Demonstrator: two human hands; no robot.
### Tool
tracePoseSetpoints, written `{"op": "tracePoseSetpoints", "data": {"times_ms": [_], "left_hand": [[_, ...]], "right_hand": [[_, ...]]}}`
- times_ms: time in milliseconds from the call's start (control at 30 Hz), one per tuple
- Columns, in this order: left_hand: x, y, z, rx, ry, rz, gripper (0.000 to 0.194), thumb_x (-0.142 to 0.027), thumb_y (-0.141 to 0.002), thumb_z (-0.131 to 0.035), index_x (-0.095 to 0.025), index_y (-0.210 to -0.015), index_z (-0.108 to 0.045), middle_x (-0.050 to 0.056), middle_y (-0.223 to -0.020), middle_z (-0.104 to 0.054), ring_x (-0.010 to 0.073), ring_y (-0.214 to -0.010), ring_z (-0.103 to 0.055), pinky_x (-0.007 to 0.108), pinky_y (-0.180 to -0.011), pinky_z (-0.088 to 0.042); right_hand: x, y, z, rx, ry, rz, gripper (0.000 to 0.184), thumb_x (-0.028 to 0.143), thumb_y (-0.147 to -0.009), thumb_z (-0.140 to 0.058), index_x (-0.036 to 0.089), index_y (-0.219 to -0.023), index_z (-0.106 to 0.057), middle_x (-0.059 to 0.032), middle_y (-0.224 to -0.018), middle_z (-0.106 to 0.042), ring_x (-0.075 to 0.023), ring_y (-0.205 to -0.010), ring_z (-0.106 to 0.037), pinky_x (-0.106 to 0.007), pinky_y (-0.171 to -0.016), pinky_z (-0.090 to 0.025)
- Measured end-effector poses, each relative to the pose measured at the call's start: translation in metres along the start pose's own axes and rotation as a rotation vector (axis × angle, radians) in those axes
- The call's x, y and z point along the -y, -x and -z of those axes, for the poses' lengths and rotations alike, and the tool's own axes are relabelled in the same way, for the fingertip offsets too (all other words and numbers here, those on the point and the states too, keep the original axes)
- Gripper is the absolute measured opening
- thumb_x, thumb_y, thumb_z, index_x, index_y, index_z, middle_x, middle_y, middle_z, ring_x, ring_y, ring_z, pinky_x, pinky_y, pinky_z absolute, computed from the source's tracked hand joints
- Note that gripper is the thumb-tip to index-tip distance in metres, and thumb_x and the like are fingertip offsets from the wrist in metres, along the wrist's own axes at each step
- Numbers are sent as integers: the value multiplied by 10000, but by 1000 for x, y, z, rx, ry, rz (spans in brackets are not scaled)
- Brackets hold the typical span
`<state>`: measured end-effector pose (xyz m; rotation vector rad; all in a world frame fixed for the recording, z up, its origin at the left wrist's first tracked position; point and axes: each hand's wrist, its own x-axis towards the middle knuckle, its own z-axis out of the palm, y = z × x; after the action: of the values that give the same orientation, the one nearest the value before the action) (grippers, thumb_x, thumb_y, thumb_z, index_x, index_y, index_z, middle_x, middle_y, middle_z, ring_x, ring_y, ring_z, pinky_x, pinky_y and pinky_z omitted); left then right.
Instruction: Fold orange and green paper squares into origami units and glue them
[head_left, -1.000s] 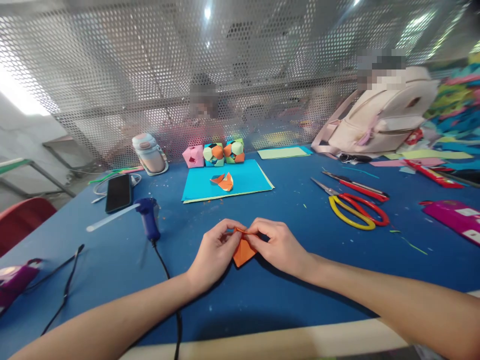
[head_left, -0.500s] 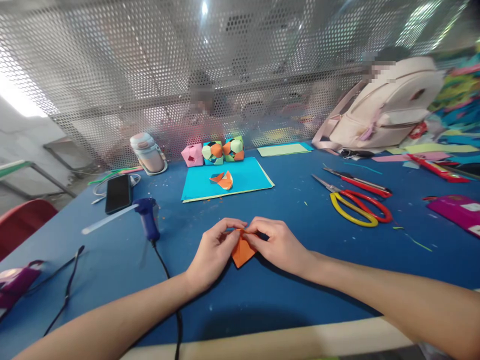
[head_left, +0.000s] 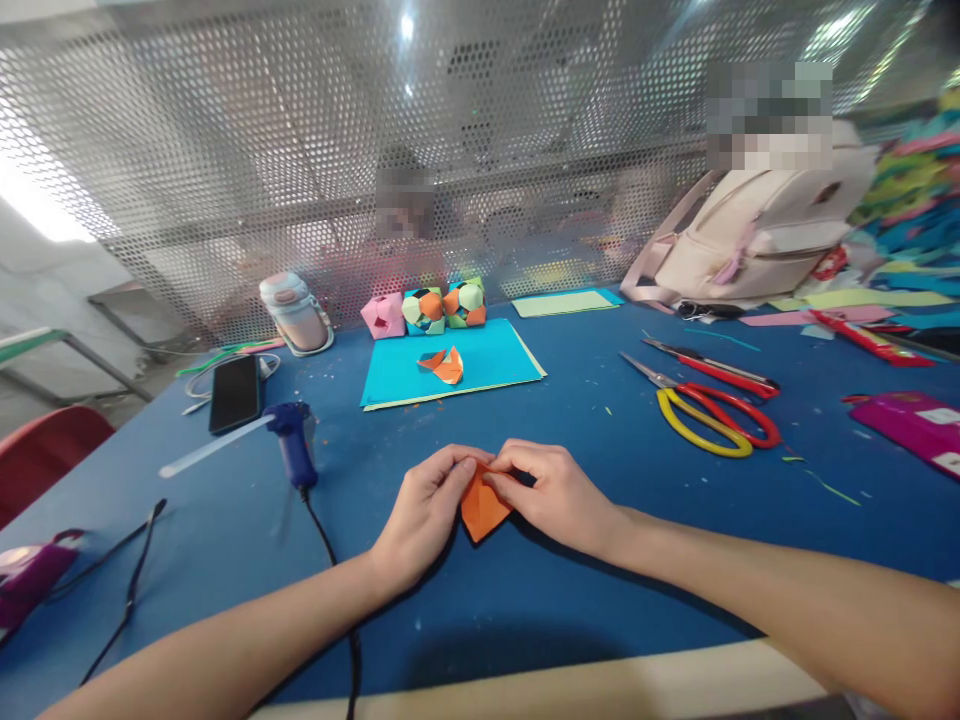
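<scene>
Both hands pinch a small piece of folded orange paper [head_left: 484, 510] just above the blue table. My left hand [head_left: 426, 510] grips its upper left edge between thumb and fingers. From the other side, my right hand [head_left: 555, 495] has thumb and fingertips closed on the upper right edge. A point of the paper faces down toward me; its top edge is partly hidden by fingers. Beyond the hands, a folded orange and white paper piece [head_left: 448, 366] lies on a stack of blue sheets [head_left: 390, 375].
Behind the stack sit a pink paper ball [head_left: 382, 316] and two multicoloured ones. Scissors [head_left: 697, 415] and a utility knife [head_left: 712, 368] lie to the right. On the left are a blue glue gun [head_left: 296, 445] with a trailing cord, a phone [head_left: 235, 393] and a bottle [head_left: 292, 310].
My right thumb has shifted across the orange paper, and more of its face shows between the hands. Both hands keep hold of it. The view has tilted slightly.
</scene>
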<state>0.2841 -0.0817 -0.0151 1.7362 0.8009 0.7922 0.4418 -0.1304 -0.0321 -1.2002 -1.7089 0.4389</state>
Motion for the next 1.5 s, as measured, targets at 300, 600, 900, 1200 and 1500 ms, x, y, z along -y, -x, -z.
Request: {"op": "tracePoseSetpoints", "data": {"times_ms": [300,600,900,1200,1500], "left_hand": [[12,-3,0,27,280,158,331,-403,-864,-530,-150,-1039,-654,67,-964,-687,184,-871,-615,282,-788,-479],[9,-7,-1,-50,120,143,319,-410,-815,-595,-146,-958,-702,44,-861,-703,158,-759,-597,244,-695,-473],[4,-7,-1,-88,1,114,267,-388,-788,-612,-152,-860,-714,44,-836,-711,178,-789,-611,249,-712,-475],[5,-6,2,11,169,185,305,-414,-812,-599,-161,-946,-704,66,-930,-716,192,-845,-633,280,-788,-491],[6,-7,1,73,161,232,349,-434,-807,-603,-163,-1004,-699,86,-1028,-707,235,-947,-635,312,-835,-498]], "right_hand": [[-2,-4,9,-21,-11,-179,163,160,-828,-556,162,-681,-627,5,-663,-618,-112,-618,-556,-220,-588,-422],[-4,-4,11,22,-36,-191,139,131,-816,-568,151,-699,-641,7,-677,-611,-111,-642,-549,-220,-604,-405],[-6,-2,9,9,-26,-135,135,111,-786,-599,158,-662,-623,17,-647,-582,-103,-609,-529,-215,-579,-395],[-5,-4,10,2,-28,-132,165,96,-778,-604,156,-624,-600,17,-639,-582,-99,-598,-529,-207,-569,-393],[-4,-3,12,-5,-87,-119,151,119,-790,-617,158,-645,-624,13,-668,-613,-100,-628,-563,-202,-604,-417]]}}
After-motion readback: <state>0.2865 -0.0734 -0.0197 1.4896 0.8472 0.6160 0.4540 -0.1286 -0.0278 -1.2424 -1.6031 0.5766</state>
